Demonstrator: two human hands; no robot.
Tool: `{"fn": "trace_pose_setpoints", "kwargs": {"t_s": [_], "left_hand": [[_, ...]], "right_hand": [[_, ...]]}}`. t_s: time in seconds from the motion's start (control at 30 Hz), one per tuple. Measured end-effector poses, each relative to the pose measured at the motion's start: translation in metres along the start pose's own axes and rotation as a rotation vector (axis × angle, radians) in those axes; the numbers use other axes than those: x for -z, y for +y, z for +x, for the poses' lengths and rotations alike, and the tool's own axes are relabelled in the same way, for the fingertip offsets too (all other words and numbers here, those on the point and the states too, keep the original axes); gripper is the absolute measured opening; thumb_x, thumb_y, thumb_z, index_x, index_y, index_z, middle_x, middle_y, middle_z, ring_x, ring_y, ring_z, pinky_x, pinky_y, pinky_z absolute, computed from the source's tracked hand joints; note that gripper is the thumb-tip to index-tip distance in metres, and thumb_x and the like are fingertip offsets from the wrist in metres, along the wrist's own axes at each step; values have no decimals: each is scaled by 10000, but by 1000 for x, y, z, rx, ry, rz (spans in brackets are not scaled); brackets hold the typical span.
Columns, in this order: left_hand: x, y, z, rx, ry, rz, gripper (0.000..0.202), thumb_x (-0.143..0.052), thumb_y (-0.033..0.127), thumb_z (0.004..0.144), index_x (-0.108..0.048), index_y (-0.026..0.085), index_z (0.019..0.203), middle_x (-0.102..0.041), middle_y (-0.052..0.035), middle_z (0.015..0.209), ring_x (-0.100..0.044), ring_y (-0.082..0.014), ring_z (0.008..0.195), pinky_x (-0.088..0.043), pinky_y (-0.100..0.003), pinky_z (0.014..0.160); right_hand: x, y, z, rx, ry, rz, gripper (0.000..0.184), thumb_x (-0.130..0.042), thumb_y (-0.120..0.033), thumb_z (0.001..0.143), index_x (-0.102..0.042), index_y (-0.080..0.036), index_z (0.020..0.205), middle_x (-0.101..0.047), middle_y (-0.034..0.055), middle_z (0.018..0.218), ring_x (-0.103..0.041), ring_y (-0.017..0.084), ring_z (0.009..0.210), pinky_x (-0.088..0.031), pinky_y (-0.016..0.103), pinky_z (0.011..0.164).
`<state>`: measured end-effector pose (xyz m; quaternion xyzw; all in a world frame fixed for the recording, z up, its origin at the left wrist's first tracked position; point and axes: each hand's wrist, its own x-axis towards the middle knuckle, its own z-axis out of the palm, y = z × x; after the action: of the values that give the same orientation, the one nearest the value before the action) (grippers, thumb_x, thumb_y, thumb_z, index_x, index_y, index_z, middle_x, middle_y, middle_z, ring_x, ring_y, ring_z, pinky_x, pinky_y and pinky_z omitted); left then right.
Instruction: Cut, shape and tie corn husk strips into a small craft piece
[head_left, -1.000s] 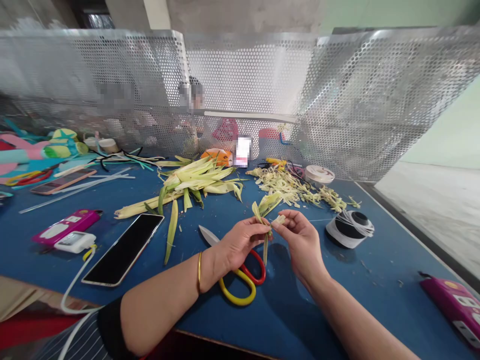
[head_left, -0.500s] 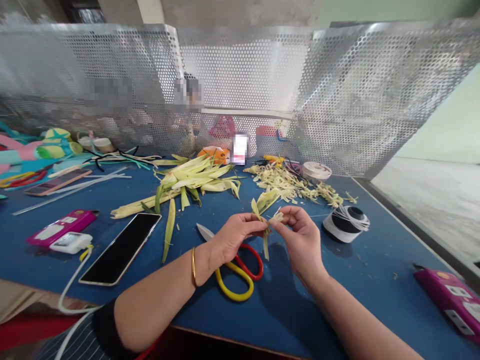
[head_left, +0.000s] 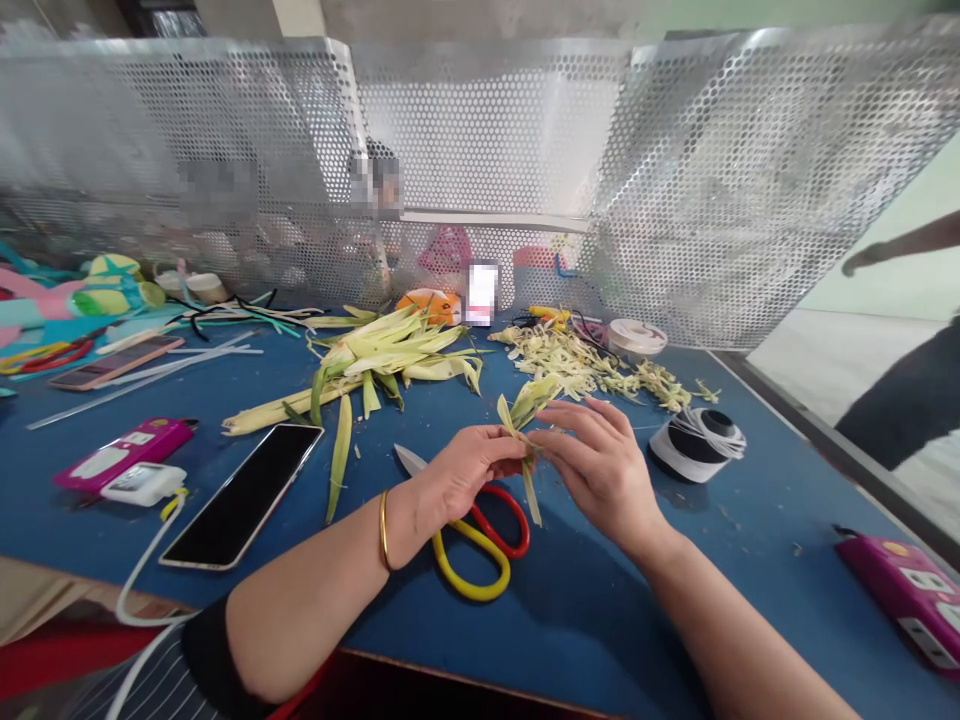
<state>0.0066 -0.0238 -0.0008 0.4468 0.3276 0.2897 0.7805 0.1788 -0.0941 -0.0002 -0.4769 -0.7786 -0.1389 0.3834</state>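
Pale green strips of corn husk (head_left: 531, 398) stand gathered into a small bundle above the blue table. My left hand (head_left: 480, 462) is closed in a pinch around the bundle's lower part, and one strip hangs below the fingers. Fingertips of my right hand (head_left: 600, 465) press against the same bundle from the right; its thumb is mostly hidden. Under my left hand lie scissors (head_left: 480, 565) with one yellow and one red handle. To the right stands a spool of white thread (head_left: 694, 445), with a thin strand running toward my right hand.
A pile of corn husks (head_left: 390, 350) lies behind my hands, with shredded scraps (head_left: 562, 360) to its right. A black-screened phone (head_left: 244, 497) and a purple power strip (head_left: 127, 455) are at left. A perforated metal screen (head_left: 487, 130) borders the back. Someone's arm (head_left: 907, 243) shows at right.
My right hand has turned its back more upward, and its fingers now reach over the husk bundle. The left hand keeps its pinch. Another person has come into view at the right.
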Motion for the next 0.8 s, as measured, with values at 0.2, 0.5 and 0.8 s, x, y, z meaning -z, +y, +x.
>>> {"fn": "trace_pose_setpoints", "kwargs": {"t_s": [0.2,0.5,0.8], "left_hand": [[3,3,0,55,-70,28,231,-836,259,573,-686,138,701,-631,-16,699,-590,-135,701,-456,-288,747],[3,3,0,-312,-30,592,154,-756,278,682,-699,166,772,-691,-25,737,-619,-164,718,-468,-278,694],[-3,8,-5,-403,57,723,62,-683,231,683,-684,175,710,-658,-1,672,-580,-143,670,-435,-253,664]], "right_hand": [[1,-6,3,-79,-93,9,234,-482,-208,955,-690,-260,861,-738,15,808,-657,183,796,-315,428,1060],[0,-8,5,-882,-234,828,216,-671,-393,743,-653,-198,652,-626,-1,604,-533,157,599,-404,294,627],[-3,-8,5,-942,-157,1032,209,-710,-383,733,-706,-176,761,-653,7,579,-584,158,582,-459,305,641]]}}
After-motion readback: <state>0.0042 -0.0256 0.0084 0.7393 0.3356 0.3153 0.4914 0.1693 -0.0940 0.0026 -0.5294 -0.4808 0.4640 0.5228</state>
